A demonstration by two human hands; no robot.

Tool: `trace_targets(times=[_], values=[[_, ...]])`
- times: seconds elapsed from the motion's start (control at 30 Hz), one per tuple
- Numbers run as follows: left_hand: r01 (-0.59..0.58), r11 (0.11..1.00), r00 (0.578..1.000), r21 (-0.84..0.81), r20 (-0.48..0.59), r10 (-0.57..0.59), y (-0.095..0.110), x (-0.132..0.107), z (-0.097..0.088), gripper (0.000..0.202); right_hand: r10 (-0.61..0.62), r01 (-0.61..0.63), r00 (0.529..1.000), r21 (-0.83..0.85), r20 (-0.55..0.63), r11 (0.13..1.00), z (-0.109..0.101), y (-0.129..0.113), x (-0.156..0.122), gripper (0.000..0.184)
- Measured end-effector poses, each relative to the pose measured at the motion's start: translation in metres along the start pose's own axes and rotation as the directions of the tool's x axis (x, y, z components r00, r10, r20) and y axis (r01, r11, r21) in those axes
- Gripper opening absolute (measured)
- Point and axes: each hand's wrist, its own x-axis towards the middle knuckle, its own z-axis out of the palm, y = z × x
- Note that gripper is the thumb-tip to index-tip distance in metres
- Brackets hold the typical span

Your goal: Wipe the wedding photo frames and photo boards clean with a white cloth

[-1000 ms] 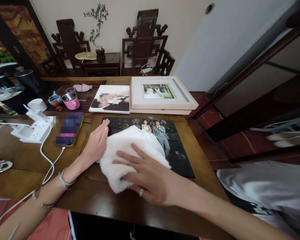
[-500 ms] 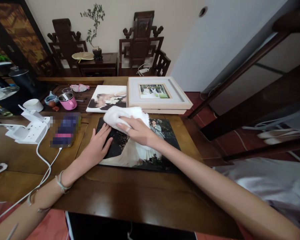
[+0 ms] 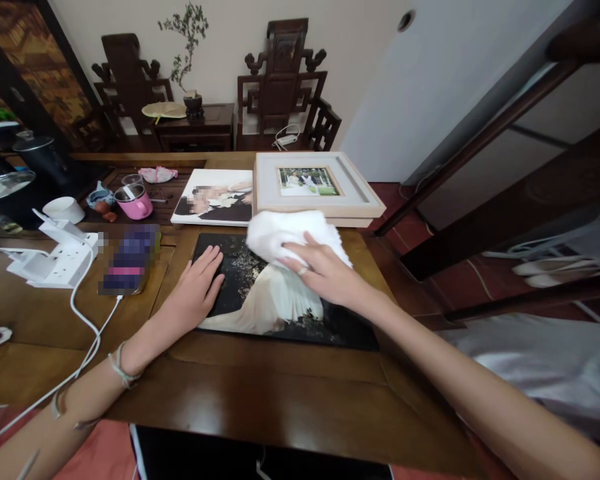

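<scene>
A dark wedding photo panel lies flat on the wooden table in front of me. My right hand presses a white cloth onto the panel's far right part, hiding that area of the picture. Flat on the panel's left edge rests my left hand, its fingers stretched out. Just beyond the panel are a white-edged photo board and a pale wooden picture frame with a small photo inside.
To the left lie a phone on a charging cable and a white power strip. Farther back stand a pink mug, a white cup and a dark kettle. Dark carved chairs are against the wall.
My right hand has slid the white cloth to the right across the panel, uncovering its upper left part. The left hand stays in place on the left edge.
</scene>
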Motion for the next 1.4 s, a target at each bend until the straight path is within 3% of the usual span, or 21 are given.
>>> trace_targets(times=[0.17, 0.3, 0.4, 0.53, 0.67, 0.77, 0.93, 1.13, 1.23, 1.4], values=[[-0.014, 0.999, 0.998, -0.043, -0.063, 0.011, 0.0, -0.001, 0.0, 0.049, -0.003, -0.004, 0.999, -0.176, -0.043, 0.984, -0.013, 0.018, -0.039, 0.025], [-0.037, 0.99, 0.977, -0.133, -0.212, 0.008, 0.001, -0.009, -0.002, 0.045, -0.062, 0.05, 0.997, -0.247, -0.042, 0.968, -0.012, 0.02, -0.061, 0.023], [-0.048, 0.982, 0.972, -0.183, -0.233, 0.004, 0.0, -0.016, -0.002, 0.043, -0.092, 0.073, 0.994, -0.259, -0.059, 0.963, -0.009, 0.018, -0.075, 0.022], [-0.048, 0.977, 0.971, -0.209, -0.241, -0.004, -0.002, -0.021, 0.001, 0.043, -0.149, 0.13, 0.987, -0.26, -0.053, 0.957, -0.004, -0.003, -0.091, 0.021], [-0.057, 0.977, 0.971, -0.203, -0.238, 0.007, -0.004, -0.019, 0.001, 0.04, -0.263, 0.266, 0.964, -0.155, 0.043, 0.951, 0.0, -0.036, -0.101, 0.022], [-0.056, 0.979, 0.973, -0.198, -0.231, 0.009, -0.006, -0.017, -0.001, 0.034, -0.296, 0.303, 0.951, -0.097, 0.088, 0.948, -0.001, -0.043, -0.098, 0.022], [-0.063, 0.974, 0.982, -0.217, -0.19, 0.021, -0.011, -0.014, -0.003, 0.028, -0.205, 0.213, 0.977, -0.171, 0.062, 0.962, -0.013, -0.002, -0.068, 0.023], [-0.069, 0.978, 0.981, -0.195, -0.193, 0.03, -0.013, -0.011, -0.001, 0.041, -0.057, 0.045, 0.996, -0.163, -0.068, 0.986, -0.02, 0.05, -0.038, 0.028], [-0.064, 0.983, 0.972, -0.174, -0.233, 0.022, -0.012, -0.01, 0.0, 0.04, -0.074, 0.062, 0.994, -0.149, -0.078, 0.987, -0.015, 0.051, -0.046, 0.025], [-0.039, 0.99, 0.957, -0.138, -0.289, -0.003, -0.007, -0.013, 0.0, 0.035, -0.161, 0.148, 0.983, -0.145, -0.084, 0.978, -0.006, 0.033, -0.078, 0.018]])
